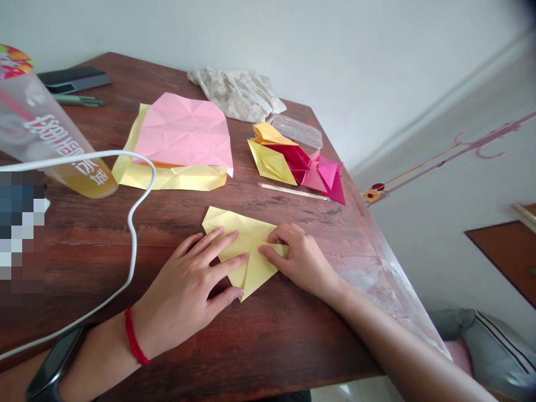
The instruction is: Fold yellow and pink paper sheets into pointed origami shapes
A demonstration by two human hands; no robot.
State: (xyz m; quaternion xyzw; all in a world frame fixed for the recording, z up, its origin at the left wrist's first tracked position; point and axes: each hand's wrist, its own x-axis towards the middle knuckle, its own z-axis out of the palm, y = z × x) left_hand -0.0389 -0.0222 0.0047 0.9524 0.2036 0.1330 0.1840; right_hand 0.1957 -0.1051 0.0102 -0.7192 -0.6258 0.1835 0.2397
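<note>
A partly folded yellow paper (234, 226) lies on the brown wooden table (293, 335) in front of me. My left hand (188, 290) rests flat on its left part, fingers spread and stretched over the sheet. My right hand (299, 259) is at the paper's right corner, fingers curled, with fingertips pressing a folded flap down.
Behind lie a creased pink sheet (184, 131) on yellow sheets (167, 177), several folded yellow and magenta paper pieces (301, 164), a thin clear stick (293, 191), a clear plastic lid (299, 131) and a cloth (238, 92). A drink cup (50, 139) and white cable (134, 223) are at left. The table's right edge (389, 268) is close.
</note>
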